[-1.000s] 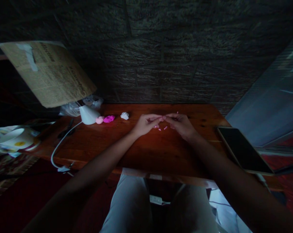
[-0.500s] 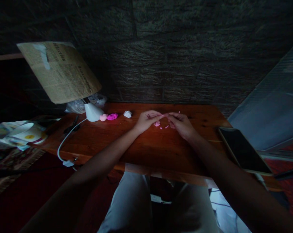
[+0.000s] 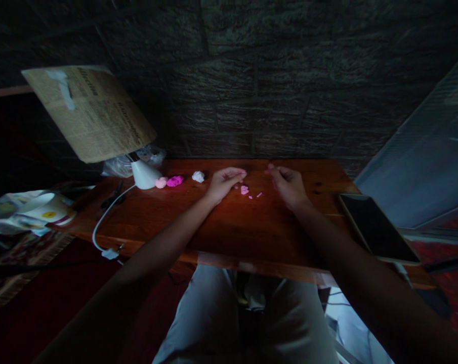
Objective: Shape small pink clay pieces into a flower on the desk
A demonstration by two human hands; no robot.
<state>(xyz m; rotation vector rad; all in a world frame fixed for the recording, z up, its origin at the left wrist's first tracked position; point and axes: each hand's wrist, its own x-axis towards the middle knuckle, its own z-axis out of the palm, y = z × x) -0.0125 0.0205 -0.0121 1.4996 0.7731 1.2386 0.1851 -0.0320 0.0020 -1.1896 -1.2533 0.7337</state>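
My left hand (image 3: 224, 184) is closed in a pinch above the wooden table, with a small bit of pink modelling clay (image 3: 244, 174) at its fingertips. Just right of it and lower, a pink clay lump (image 3: 244, 190) and tiny pink scraps (image 3: 259, 195) lie on the wood. My right hand (image 3: 289, 186) hovers apart from the left, thumb and forefinger pressed together and the other fingers curled; whether anything is between them is too dark to see. To the left sit a white clay lump (image 3: 198, 176), a magenta lump (image 3: 174, 181) and a pale pink ball (image 3: 161, 182).
A lamp (image 3: 145, 174) with a paper shade stands at the table's left, its cord hanging over the front edge. Dark scissors (image 3: 112, 198) lie near it. A cup (image 3: 46, 208) stands at far left. A tablet (image 3: 378, 225) rests at right. A stone wall (image 3: 232, 91) backs the table.
My hands have come apart: the fingertips met over the pink scraps before, and the right hand has moved right. The pink bit stays in the left fingertips.
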